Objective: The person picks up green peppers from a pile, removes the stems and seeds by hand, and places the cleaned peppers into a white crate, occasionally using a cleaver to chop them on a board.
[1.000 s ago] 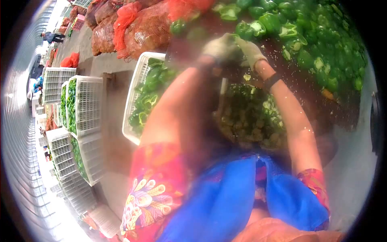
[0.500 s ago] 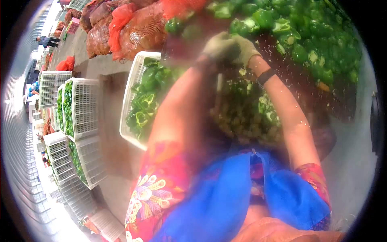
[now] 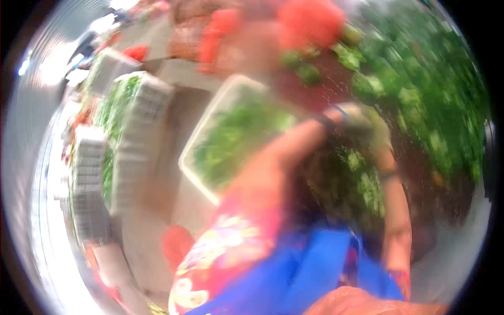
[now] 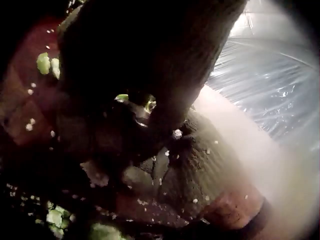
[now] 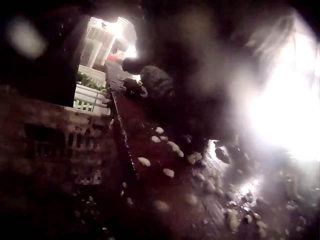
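In the head view my gloved left hand (image 3: 356, 119) and gloved right hand (image 3: 379, 134) come close together over the near edge of a dark red tabletop (image 3: 310, 100). Motion blur softens both. The left wrist view has the left glove (image 4: 145, 55) dark at the top and the right glove (image 4: 195, 165) below it. Bits of green show in the gap between the gloves, but I cannot tell what the fingers hold. Pale seeds dot the gloves and tabletop. Below the hands lie pale green pepper cores (image 3: 369, 189). A heap of green peppers (image 3: 436, 105) covers the table's right side.
A white crate (image 3: 207, 119) of green peppers stands left of the table. Stacked white crates (image 3: 139, 110) fill the far left. Red net sacking (image 3: 310, 23) lies at the back. Clear plastic sheeting (image 4: 260, 90) shows in the left wrist view.
The head view has swung and blurred, so the scene sits turned and farther right. Both hands appear lower and nearer the body, still close together.
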`<state>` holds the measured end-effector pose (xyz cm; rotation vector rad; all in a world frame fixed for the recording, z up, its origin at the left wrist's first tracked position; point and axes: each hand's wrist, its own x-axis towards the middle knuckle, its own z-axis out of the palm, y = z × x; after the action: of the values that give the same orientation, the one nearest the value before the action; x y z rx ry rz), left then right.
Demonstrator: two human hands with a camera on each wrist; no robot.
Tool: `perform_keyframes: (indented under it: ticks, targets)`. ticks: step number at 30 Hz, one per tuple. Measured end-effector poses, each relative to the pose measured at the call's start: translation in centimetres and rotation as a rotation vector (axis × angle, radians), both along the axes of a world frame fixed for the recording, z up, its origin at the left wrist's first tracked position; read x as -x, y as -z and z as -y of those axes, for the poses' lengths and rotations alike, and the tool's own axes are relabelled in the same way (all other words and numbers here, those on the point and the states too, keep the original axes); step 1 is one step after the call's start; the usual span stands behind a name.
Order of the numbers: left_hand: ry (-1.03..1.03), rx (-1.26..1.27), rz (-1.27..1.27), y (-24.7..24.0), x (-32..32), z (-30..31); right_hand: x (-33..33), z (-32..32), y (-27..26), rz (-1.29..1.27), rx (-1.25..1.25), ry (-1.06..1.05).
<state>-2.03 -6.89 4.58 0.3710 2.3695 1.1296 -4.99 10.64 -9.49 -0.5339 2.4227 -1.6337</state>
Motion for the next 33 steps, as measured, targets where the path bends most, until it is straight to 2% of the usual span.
perform_keyframes:
  ticks: [1,2,3,5,6,7,8,11,12,13,15,16,20,22,23,25,26,28,29,30,31,32,33]
  targets:
    - [0.086,-0.073,-0.069,6.2,2.9,-0.5,1.2,-0.1,-0.2,0.556,0.410,0.173]
    - [-0.035,0.121,-0.045,3.8,1.9,-1.2,-1.0,0.9,-3.5,0.327,0.222,0.281]
    - [-0.027,0.079,0.054,4.0,2.2,-1.2,0.3,0.5,-2.0,0.637,0.400,0.335]
    - [-0.031,0.108,0.035,5.5,2.2,-1.1,2.2,-0.6,0.9,0.418,0.226,0.273]
    - [-0.122,0.138,-0.050,4.7,0.9,-1.1,2.2,-0.4,1.0,0.408,0.245,0.255]
    - [-0.194,0.138,-0.064,6.4,1.4,-1.3,2.5,0.1,0.7,0.513,0.309,0.308]
    - [-0.251,0.099,-0.046,5.4,0.5,-1.2,2.5,0.6,0.6,0.622,0.369,0.354]
    - [-0.373,0.002,-0.010,3.2,-1.4,-1.7,3.4,0.3,2.1,0.656,0.409,0.329]
    - [-0.435,-0.060,0.023,2.8,-1.8,-1.7,4.1,0.1,2.6,0.559,0.307,0.286]
    - [-0.437,-0.057,0.015,2.3,-2.4,-1.4,4.2,-0.2,3.3,0.553,0.312,0.282]
    - [-0.452,-0.328,0.041,1.5,-3.4,-0.9,2.3,0.6,1.3,0.515,0.416,0.288]
    - [-0.495,-0.410,0.028,3.1,-2.7,-1.5,2.0,1.0,1.4,0.502,0.522,0.361]
    - [-0.551,-0.602,0.090,3.3,-2.9,-2.2,0.9,0.7,-0.5,0.438,0.558,0.365]
    - [-0.612,-0.762,0.099,5.0,-1.7,-2.4,0.6,0.9,-2.8,0.670,0.820,0.266]
    - [-0.617,-0.763,0.093,4.8,-1.4,-2.3,0.7,0.9,-3.1,0.670,0.819,0.258]
    - [-0.668,-0.925,0.280,4.2,-1.0,-2.3,0.5,0.6,-3.6,0.625,0.901,0.356]
    - [-0.670,-0.928,0.279,5.4,-0.5,-2.1,0.5,0.5,-4.3,0.621,0.909,0.348]
    - [-0.288,-0.586,-0.708,8.7,0.3,-1.4,0.6,0.3,-5.1,0.644,0.996,0.360]
    - [-0.290,-0.589,-0.698,8.5,0.5,-1.1,0.5,0.2,-5.3,0.664,1.087,0.382]
    - [-0.130,-0.654,-0.789,7.8,1.0,-0.6,0.6,0.0,-5.2,0.669,1.076,0.413]
    - [0.039,-0.743,-0.858,7.5,1.3,-1.3,0.9,-0.7,-5.1,0.454,0.956,0.328]
    - [-0.038,-0.807,-0.300,6.5,0.6,-2.3,1.1,-2.0,-5.0,0.255,0.815,0.259]
    - [-0.088,-0.807,0.272,5.0,-0.7,-2.5,0.6,-1.4,-7.2,0.346,0.878,0.287]
